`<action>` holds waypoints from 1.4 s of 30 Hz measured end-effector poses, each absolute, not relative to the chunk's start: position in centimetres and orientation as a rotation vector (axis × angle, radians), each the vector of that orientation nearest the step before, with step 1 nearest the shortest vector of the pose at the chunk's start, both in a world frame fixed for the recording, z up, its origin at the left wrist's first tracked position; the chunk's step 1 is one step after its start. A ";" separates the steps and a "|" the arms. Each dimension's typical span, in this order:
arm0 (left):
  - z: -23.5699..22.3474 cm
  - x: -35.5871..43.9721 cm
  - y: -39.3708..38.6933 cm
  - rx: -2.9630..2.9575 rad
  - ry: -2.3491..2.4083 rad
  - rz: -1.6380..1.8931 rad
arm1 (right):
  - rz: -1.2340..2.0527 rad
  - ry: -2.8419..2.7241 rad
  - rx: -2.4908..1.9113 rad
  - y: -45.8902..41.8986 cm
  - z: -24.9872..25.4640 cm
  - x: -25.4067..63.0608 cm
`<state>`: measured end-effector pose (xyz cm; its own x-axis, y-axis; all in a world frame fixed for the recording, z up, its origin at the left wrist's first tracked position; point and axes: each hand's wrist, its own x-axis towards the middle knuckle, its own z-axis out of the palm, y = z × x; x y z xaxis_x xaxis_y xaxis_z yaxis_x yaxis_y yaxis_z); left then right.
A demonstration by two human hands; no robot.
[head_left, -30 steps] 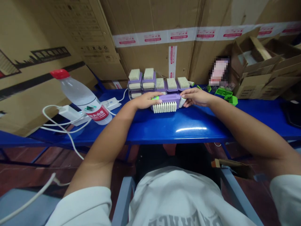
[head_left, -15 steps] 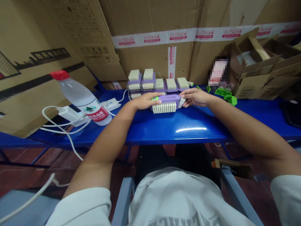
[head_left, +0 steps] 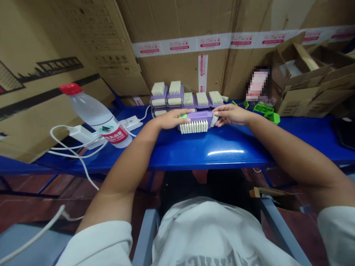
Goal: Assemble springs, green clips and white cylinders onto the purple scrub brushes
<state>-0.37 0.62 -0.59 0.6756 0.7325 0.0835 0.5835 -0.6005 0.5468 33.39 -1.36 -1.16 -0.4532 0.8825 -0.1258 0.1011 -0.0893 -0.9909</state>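
Observation:
A purple brush [head_left: 195, 121] with cream bristles facing me lies on its side on the blue table [head_left: 210, 147]. My left hand [head_left: 170, 118] grips its left end, where a green piece shows. My right hand [head_left: 230, 113] pinches a white part at its right end. Behind it, several more purple brushes [head_left: 183, 96] stand bristles-up in a row, some of them stacked.
A water bottle [head_left: 97, 116] with a red cap lies tilted at the left, by white chargers and cables [head_left: 83, 135]. Green plastic parts [head_left: 267, 112] lie at the right. Cardboard boxes [head_left: 305, 74] wall in the back and right.

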 end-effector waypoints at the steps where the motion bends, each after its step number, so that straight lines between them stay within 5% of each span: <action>1: -0.6 -0.4 0.6 2.409 1.023 0.412 | 1.593 -1.588 -1.076 -1.3 -1.1 33.6; 13: -0.5 -0.4 0.4 2.438 1.031 0.399 | 1.273 -1.789 -1.069 -0.4 -1.5 34.7; 42: -0.4 -0.2 -0.1 2.486 1.095 0.420 | 1.250 -1.821 -1.068 -0.9 -1.1 34.0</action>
